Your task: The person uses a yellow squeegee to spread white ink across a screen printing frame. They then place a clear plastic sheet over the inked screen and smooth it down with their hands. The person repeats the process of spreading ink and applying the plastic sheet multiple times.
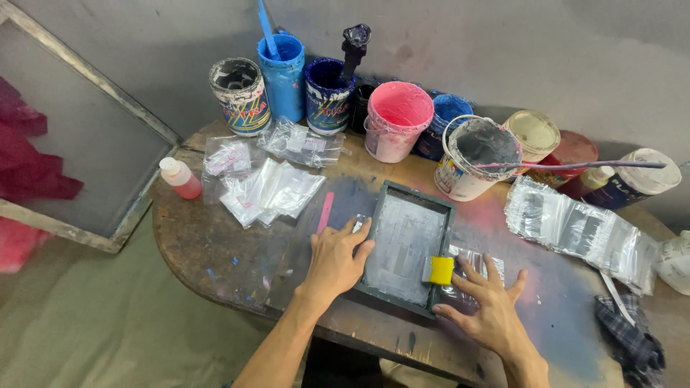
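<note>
Left hand (336,260), fingers flat & released, presses small dark-green framed printing screen (407,244) at centre of stained wooden tabletop (215,251); right hand (490,307), spread, ungrasping, rests beside yellow block squeegee (440,270) w/ clear plastic bags (474,267) beneath.

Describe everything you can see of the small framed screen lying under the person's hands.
The screen is a small rectangle with a dark grey-green frame and pale, silvery mesh. It lies flat on the stained table, slightly askew. The left hand presses its left edge; a yellow block rests at its lower right corner, beside the right hand.
</note>
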